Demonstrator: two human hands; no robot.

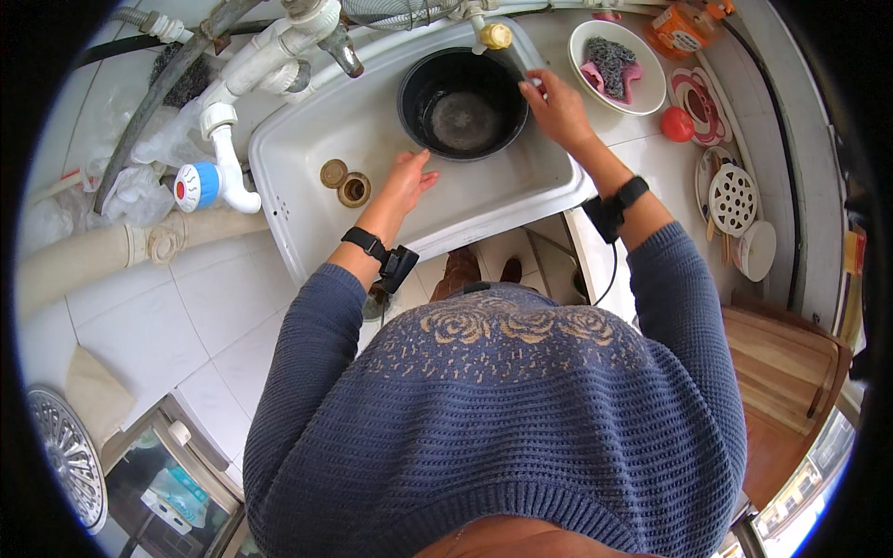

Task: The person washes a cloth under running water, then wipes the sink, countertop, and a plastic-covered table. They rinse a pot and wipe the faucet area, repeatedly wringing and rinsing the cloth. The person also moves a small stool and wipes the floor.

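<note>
A round black pot stands in the white sink, under a tap with a yellow nozzle. Its inside looks wet, with a worn grey patch on the bottom. My left hand is open beside the pot's lower left edge, fingers apart and palm turned inward, nothing held. At the pot's upper right rim is my right hand, thumb and fingers bent together around a small whitish thing; whether it grips that or the rim is unclear. A drain hole with its round cover beside it lies left of my left hand.
Right of the sink are a white bowl with steel wool and a pink cloth, an orange soap bottle, a tomato and a perforated white rack. Pipes and a blue-and-white valve stand left. A wooden board lies lower right.
</note>
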